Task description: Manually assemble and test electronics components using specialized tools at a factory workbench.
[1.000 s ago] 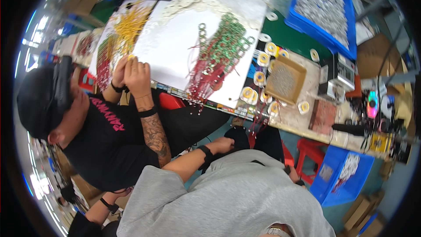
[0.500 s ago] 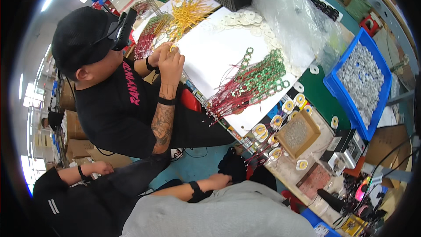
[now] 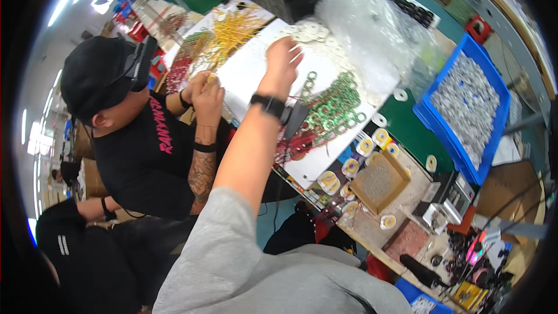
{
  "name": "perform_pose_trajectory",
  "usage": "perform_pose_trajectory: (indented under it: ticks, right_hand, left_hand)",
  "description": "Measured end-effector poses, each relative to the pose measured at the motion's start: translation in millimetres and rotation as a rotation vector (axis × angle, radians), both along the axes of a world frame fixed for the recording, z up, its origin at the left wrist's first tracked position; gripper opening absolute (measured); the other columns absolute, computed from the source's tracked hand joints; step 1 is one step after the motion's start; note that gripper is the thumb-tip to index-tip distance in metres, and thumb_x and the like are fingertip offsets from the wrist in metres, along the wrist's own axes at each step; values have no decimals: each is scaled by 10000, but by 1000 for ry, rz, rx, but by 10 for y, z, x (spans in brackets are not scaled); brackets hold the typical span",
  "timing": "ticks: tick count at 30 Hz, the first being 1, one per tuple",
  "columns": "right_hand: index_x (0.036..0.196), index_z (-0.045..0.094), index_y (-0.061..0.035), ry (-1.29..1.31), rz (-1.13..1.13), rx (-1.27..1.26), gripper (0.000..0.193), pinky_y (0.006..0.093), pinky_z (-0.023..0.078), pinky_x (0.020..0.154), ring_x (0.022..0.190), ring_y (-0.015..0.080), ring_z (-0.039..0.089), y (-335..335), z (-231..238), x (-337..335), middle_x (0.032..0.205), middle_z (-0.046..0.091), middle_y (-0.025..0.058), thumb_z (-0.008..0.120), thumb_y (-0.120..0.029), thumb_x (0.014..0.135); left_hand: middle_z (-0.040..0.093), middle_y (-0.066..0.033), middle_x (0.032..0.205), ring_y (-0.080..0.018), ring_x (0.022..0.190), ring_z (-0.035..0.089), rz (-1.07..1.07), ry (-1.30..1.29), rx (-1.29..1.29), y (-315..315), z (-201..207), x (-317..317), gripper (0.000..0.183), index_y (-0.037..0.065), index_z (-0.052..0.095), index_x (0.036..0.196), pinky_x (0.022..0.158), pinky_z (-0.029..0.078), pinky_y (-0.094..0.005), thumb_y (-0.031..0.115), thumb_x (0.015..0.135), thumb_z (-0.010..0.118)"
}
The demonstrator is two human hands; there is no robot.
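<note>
My left hand [image 3: 283,61] stretches out on a bare forearm from a grey sleeve, over the white sheet [image 3: 244,81] on the table. Its fingers look slightly apart, with white showing between them, and I see nothing held. Beyond it lies a scattered pile of white ring-shaped discs [image 3: 311,32]. Below and right of the hand is a heap of green rings [image 3: 340,102] with thin dark red wires [image 3: 296,145]. A black wrist strap [image 3: 268,104] with a dark box and cable sits on my wrist, covering part of the wires. My right hand does not show.
A co-worker in a black cap [image 3: 99,70] pinches something small at the table's left, near yellow strips [image 3: 235,29]. Clear plastic bags [image 3: 372,29], a blue bin of pale small parts [image 3: 505,110], a cardboard tray [image 3: 401,166] and several wire spools [image 3: 328,183] stand around.
My left arm has come into view and reaches across the sheet toward the white discs. The whole view has shifted slightly. The co-worker's hands still meet in front of them.
</note>
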State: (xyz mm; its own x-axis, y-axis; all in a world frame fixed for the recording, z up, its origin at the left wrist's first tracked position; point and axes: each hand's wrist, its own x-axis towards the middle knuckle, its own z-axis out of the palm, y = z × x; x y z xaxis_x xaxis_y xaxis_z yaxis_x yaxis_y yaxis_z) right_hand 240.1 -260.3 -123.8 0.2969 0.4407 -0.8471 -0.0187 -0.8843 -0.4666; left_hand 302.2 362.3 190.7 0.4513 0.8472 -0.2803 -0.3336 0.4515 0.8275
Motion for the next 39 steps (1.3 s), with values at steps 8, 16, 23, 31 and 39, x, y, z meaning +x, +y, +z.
perform_pose_trajectory:
  ticks: [8,16,23,31,39]
  right_hand:
    - [889,584,-6,-125,104,-15,219,388,457,703,773,282,599,823,-166,860,827,612,176,541,-194,784]
    - [886,582,-11,-206,108,-22,220,393,459,706,775,292,597,1887,-349,1166,833,607,180,545,-201,782]
    - [884,580,-15,-306,40,-116,221,397,460,708,777,300,596,2201,-285,1238,839,603,184,548,-208,780]
    - [881,578,-21,-366,93,-158,222,402,462,710,779,310,594,2452,2,1122,845,599,189,552,-215,778]
    - [879,575,-26,-406,155,-132,223,407,464,713,781,319,592,2439,566,760,852,594,193,556,-223,776]
  left_hand:
    - [619,-248,864,-382,854,595,310,867,682,1766,-653,425,252,-45,630,841,739,459,-394,150,696,560]
    - [602,-232,954,-373,929,573,-100,1480,989,3318,-1632,-259,334,-1,634,911,802,447,-430,253,798,450]
    - [564,-240,1050,-376,1014,529,-197,1523,756,3319,-2016,78,488,1,609,1000,883,404,-413,419,844,409]
    - [592,-269,915,-384,862,583,-84,1518,1013,3705,-1970,-56,313,-48,600,928,779,457,-424,204,818,450]
    - [610,-255,739,-390,680,593,468,806,661,3542,-1383,-214,315,-104,590,766,632,449,-433,180,769,455]
